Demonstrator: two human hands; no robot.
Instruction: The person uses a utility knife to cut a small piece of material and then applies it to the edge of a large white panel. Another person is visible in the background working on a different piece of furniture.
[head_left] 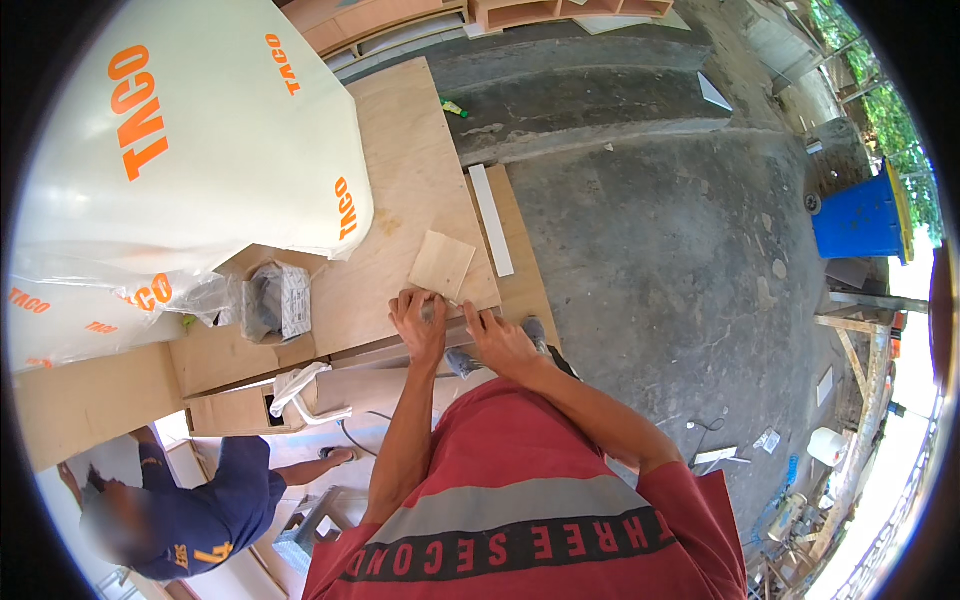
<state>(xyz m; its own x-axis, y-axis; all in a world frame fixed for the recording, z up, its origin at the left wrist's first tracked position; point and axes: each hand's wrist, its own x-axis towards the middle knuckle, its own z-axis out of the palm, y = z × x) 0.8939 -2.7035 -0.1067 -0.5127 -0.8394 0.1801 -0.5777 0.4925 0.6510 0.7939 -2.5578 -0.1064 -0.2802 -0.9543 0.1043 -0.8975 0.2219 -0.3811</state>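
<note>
At the near edge of a plywood worktop (395, 120), my two hands work close together. The fingers of my left hand (418, 325) are curled at the near corner of a small square wooden piece (443, 264), closed on something too small to name. Just to its right, my right hand (502, 345) has its fingers drawn together near the worktop's edge. What it grips, if anything, is hidden. The square piece lies flat and slightly turned on the worktop.
A large panel in printed white wrap (230, 150) covers the left. Near it sits an open box (292, 300) in plastic. A white strip (492, 220) lies right of the worktop. At lower left, another person (210, 510) bends low. A blue bin (860, 218) stands far right.
</note>
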